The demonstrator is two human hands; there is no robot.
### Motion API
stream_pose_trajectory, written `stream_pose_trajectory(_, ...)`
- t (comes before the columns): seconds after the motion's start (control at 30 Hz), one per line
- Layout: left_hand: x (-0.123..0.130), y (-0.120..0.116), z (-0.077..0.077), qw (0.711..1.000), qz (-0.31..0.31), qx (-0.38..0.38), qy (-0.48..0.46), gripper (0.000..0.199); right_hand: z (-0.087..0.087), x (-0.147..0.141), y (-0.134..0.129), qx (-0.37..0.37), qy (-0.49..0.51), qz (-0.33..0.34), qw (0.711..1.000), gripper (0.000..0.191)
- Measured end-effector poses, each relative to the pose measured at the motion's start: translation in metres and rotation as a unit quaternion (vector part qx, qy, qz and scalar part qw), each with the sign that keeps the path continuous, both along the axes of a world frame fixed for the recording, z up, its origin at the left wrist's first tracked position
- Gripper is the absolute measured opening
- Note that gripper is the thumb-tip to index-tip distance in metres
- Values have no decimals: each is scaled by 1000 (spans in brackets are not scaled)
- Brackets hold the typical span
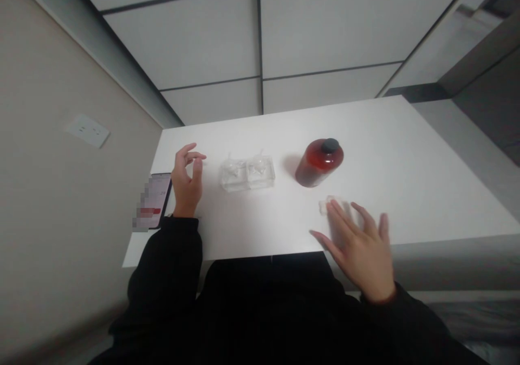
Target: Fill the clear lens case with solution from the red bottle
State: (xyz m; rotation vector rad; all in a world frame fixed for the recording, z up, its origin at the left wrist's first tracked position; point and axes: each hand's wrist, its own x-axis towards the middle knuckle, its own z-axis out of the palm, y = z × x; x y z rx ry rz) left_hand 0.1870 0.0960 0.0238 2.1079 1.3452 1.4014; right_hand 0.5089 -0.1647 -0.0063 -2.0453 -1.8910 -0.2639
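"Two hands over the tabletop (365, 137), either one gripping anything?"

"Nope, grips are released. Left hand (187, 186) half-curled, empty, beside a blurred, unreadable phone (156, 200). Right hand (357, 251) spread wide over a small clear piece (330, 204), near an unlabelled-looking amber bottle (319, 163)."

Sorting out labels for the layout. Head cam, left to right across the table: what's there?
Phone → left hand → clear containers → amber bottle → right hand
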Motion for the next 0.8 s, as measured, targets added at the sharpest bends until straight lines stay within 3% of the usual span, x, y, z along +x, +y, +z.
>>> stream_pose_trajectory(0.1, 2, -1, 1, 1000, -2, 1, -3, 39, -2, 16, -20, 12, -15, -36, 999, 65)
stream_pose_trajectory(0.2, 2, -1, 1, 1000, -4, -7, -4, 39, -1, -4, -8, 9, 8, -28, 1000, 72)
stream_pose_trajectory(0.3, 2, 0, -1, 1000, 0, -18, 0, 40, 1, -60, 19, -32, 72, 57, 995, 73)
stream_pose_trajectory(0.4, 1, 2, -3, 1000, 7, -27, 10, 41, 2, -126, 38, -80, 139, 200, 967, 81)
stream_pose_trajectory(0.47, 0, 4, -4, 999, 7, -31, 11, 41, 2, -154, 41, -78, 159, 282, 943, 78)
stream_pose_trajectory(0.5, 0, 5, -4, 999, 7, -30, 9, 41, 2, -159, 39, -81, 160, 290, 940, 79)
stream_pose_trajectory(0.6, 0, 6, -4, 1000, 9, -27, 7, 40, 1, -129, 26, -93, 139, 248, 954, 78)
stream_pose_trajectory(0.7, 0, 5, -3, 999, 6, -30, 18, 37, -2, -46, 5, -62, 66, 108, 990, 72)
stream_pose_trajectory(0.8, 2, 3, 0, 999, 9, -30, 30, 36, -6, 50, -16, 3, -21, -62, 998, 66)
